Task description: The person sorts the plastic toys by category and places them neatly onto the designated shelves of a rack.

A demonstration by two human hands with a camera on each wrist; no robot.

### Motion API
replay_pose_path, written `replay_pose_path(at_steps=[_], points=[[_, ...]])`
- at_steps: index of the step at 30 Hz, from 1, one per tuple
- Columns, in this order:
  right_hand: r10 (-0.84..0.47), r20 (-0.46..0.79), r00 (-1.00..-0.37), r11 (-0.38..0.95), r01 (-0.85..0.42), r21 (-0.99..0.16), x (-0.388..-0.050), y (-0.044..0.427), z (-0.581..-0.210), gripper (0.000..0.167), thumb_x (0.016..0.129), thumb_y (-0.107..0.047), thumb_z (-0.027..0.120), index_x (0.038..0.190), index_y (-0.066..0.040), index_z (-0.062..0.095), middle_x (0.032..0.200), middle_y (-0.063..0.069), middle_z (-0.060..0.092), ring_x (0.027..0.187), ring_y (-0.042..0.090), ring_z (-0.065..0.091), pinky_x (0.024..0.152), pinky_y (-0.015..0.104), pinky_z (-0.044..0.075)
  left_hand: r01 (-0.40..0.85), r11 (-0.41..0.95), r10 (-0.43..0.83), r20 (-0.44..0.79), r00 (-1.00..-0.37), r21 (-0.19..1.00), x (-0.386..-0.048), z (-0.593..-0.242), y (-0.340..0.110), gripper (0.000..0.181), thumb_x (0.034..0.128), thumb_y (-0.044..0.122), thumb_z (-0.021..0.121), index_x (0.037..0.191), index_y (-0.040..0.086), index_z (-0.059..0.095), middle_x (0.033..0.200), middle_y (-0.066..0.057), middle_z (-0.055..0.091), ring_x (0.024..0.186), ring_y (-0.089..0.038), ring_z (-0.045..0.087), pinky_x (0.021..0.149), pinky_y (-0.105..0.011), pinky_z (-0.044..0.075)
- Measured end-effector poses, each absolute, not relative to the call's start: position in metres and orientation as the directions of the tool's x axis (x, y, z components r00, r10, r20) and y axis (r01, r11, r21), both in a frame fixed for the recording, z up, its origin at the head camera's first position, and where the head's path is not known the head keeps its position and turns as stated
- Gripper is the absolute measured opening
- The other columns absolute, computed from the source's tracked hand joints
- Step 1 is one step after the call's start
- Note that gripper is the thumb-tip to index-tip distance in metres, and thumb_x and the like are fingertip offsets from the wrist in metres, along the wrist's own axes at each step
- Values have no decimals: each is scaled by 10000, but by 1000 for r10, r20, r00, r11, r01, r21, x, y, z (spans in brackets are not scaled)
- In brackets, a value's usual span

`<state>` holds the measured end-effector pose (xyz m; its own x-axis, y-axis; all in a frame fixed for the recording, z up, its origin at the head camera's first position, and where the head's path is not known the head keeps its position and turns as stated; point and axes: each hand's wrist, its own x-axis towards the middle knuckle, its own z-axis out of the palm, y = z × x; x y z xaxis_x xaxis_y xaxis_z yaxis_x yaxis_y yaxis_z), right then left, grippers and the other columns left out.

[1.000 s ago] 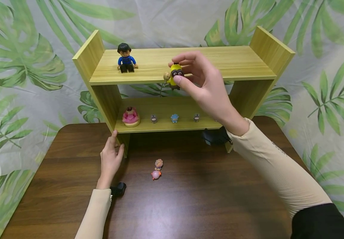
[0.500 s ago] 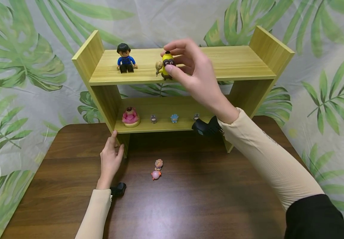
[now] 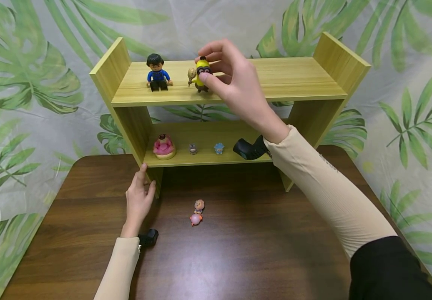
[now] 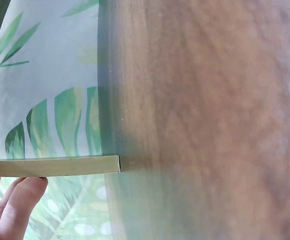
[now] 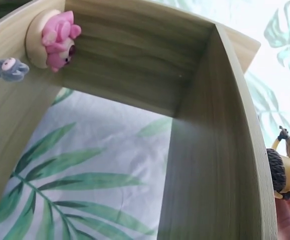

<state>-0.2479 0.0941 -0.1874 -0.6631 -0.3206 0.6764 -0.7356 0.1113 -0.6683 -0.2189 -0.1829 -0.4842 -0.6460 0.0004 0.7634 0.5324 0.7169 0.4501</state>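
Note:
My right hand [image 3: 234,79] pinches a yellow Minion figurine [image 3: 202,66] between thumb and fingers. It is upright at the top board of a wooden shelf [image 3: 291,79]; whether its feet touch the board I cannot tell. In the right wrist view the Minion figurine [image 5: 288,172] shows partly, beyond the board's edge. To its left sits a black-haired toy figure [image 3: 158,75] in blue. My left hand [image 3: 139,196] holds the shelf's lower left side panel [image 4: 60,166], with fingers on both sides of it in the left wrist view.
On the lower board stand a pink bear figurine [image 3: 164,146], a small grey figurine [image 3: 192,149] and a blue one [image 3: 219,148]. A small brownish figurine [image 3: 199,206] and a pink one [image 3: 196,219] lie on the table [image 3: 238,250]. The right wrist camera [image 3: 249,149] hangs before the lower board.
My right hand has carried the Minion figurine left and back, from in front of the top board toward the blue toy figure. The left hand stays in place.

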Motion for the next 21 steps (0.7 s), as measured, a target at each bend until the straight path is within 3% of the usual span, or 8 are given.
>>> replay_pose_path(at_steps=[4,9,21], points=[[-348,667,-658,158,-743,-650,-252,92,-183,283,914,7,590,1185,34,513,1144,102,583,973,167,596,833,307,479,532,717,2,762,-648,451,-219,-484,-183,908,838,-99,603,1486,412,225,853,-133,474,598,-266,460,486,-410,394],[-357,602,-714,229,-692,-685,-255,87,-177,288,920,2,586,1197,13,507,1139,93,569,977,154,590,846,277,472,527,720,4,756,-655,452,-219,-485,-183,928,834,-107,606,1487,422,214,850,-135,469,603,-249,449,485,-406,390],[-372,575,-729,262,-677,-688,-262,83,-178,284,926,18,571,1195,27,480,1130,100,544,988,144,586,859,250,466,530,722,4,763,-646,445,-218,-484,-182,934,825,-111,609,1488,417,216,835,-124,469,588,-213,431,486,-411,388]])
